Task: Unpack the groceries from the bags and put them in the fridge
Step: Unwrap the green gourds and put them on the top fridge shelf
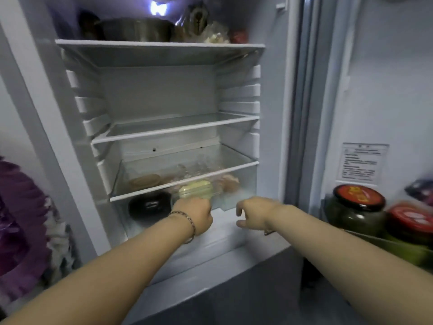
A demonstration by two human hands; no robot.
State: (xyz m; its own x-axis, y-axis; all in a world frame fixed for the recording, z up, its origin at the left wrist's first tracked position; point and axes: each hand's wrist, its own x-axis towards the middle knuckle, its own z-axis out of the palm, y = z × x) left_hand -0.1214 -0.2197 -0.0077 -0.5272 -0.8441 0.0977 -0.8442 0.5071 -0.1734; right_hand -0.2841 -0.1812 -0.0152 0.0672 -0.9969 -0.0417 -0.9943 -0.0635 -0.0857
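The fridge (161,92) stands open in front of me. My left hand (195,213), a bracelet on its wrist, reaches under the lowest glass shelf (182,181) and grips a clear pack with something yellow-green inside (196,189). My right hand (254,214) hovers just right of it at the clear drawer's front (234,198), fingers loosely curled and holding nothing. A dark round container (150,206) sits left of the pack. Pale wrapped items (230,182) lie behind the shelf edge.
A metal pot (138,29) and bagged food (210,31) fill the top shelf; the two middle shelves (178,130) are bare. Jars with red lids (358,207) stand in the open door's rack on the right. Purple fabric (16,226) hangs at the left.
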